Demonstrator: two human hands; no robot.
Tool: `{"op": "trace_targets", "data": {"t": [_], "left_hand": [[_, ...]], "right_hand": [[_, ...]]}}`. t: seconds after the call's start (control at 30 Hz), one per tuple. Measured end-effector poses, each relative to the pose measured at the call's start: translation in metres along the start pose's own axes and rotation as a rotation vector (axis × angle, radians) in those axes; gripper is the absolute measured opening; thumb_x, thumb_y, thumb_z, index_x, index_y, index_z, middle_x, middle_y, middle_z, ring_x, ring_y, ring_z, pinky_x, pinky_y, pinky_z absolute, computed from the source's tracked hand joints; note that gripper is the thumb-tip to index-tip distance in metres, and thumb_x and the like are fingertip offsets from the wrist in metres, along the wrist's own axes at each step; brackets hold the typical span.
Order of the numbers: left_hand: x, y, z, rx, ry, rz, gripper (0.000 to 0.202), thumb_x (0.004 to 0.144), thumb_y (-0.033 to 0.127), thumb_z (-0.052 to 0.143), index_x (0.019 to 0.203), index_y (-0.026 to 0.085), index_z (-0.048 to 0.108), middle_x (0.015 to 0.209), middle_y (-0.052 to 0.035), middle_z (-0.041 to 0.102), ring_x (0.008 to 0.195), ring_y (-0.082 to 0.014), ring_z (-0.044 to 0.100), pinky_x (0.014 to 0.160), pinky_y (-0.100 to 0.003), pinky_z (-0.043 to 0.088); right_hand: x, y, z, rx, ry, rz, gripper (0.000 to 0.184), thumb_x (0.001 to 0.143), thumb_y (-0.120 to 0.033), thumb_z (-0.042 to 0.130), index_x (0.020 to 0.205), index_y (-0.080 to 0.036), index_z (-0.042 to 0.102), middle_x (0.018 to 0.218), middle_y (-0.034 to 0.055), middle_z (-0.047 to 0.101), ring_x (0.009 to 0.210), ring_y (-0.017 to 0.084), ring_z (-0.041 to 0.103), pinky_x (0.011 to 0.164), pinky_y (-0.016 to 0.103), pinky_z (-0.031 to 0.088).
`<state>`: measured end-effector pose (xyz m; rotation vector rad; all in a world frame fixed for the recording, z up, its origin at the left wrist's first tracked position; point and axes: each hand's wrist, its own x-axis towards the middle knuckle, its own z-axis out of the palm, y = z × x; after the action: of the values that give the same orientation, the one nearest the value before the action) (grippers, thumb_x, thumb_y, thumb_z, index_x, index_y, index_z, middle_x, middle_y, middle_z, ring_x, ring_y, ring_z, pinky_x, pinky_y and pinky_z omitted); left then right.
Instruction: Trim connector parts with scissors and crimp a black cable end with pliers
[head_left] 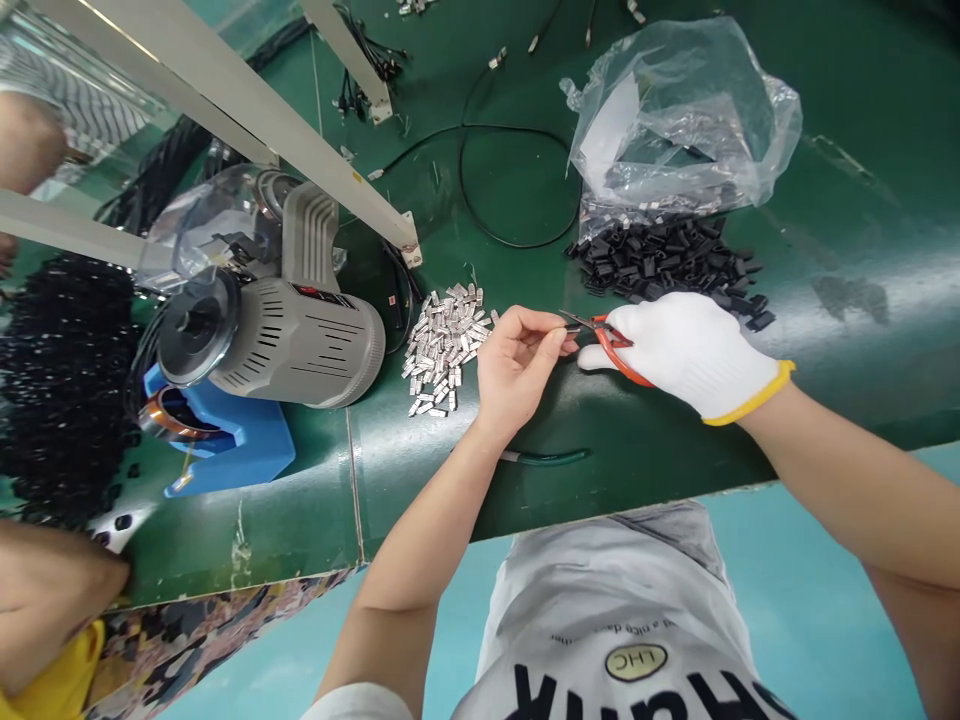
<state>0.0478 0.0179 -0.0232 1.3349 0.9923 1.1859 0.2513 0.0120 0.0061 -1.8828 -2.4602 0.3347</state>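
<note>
Left hand (517,370) pinches one small piece (568,327) at the nose of one pair of orange-handled pliers (611,345).
Gloved right hand (690,350) is curled shut around the plier handles. The bare left forearm rises from the near edge, thumb and forefinger pressed together on the piece. Two heaps lie on the green table (637,450): silver metal clips (446,345) to the left and black plastic pieces (667,260) far right, beside one clear bag (675,120).
</note>
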Motion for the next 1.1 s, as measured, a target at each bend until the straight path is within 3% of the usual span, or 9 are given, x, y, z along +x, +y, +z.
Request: {"op": "trace_targets", "data": {"t": [0.17,0.5,0.97,1.1], "left_hand": [[0.005,-0.002,-0.007,0.061,0.043,0.018,0.030,0.087,0.045,0.081,0.096,0.019,0.067,0.088,-0.0028,0.074,0.077,-0.0131,0.076,0.078,-0.028,0.065],[0.004,-0.003,-0.006,0.126,0.024,0.066,0.026,0.090,0.044,0.077,0.097,0.020,0.069,0.091,-0.0030,0.073,0.077,-0.0117,0.074,0.079,-0.027,0.064],[0.000,-0.004,-0.001,0.066,0.024,0.081,0.024,0.090,0.042,0.078,0.095,0.021,0.068,0.094,-0.0029,0.070,0.079,-0.0124,0.073,0.079,-0.029,0.063],[0.000,-0.008,-0.001,0.054,0.022,0.081,0.023,0.090,0.040,0.078,0.094,0.021,0.067,0.095,-0.0026,0.070,0.078,-0.0115,0.072,0.079,-0.028,0.062]], "right_hand": [[0.000,0.005,-0.004,-0.009,0.078,-0.050,0.064,0.090,-0.081,0.049,0.088,-0.020,0.070,0.071,0.0061,0.066,0.066,0.021,0.056,0.062,0.030,0.019],[0.001,0.004,-0.005,-0.153,0.091,-0.159,0.054,0.093,-0.069,0.053,0.090,-0.018,0.072,0.070,0.0095,0.065,0.069,0.025,0.057,0.066,0.033,0.019],[-0.008,0.002,-0.002,-0.203,0.035,-0.073,0.065,0.099,-0.072,0.037,0.095,-0.020,0.075,0.070,0.0126,0.068,0.071,0.029,0.063,0.064,0.033,0.014],[-0.011,-0.001,-0.001,-0.166,0.062,-0.057,0.063,0.099,-0.068,0.041,0.087,-0.015,0.073,0.066,0.0143,0.066,0.067,0.027,0.062,0.063,0.033,0.014]]}}
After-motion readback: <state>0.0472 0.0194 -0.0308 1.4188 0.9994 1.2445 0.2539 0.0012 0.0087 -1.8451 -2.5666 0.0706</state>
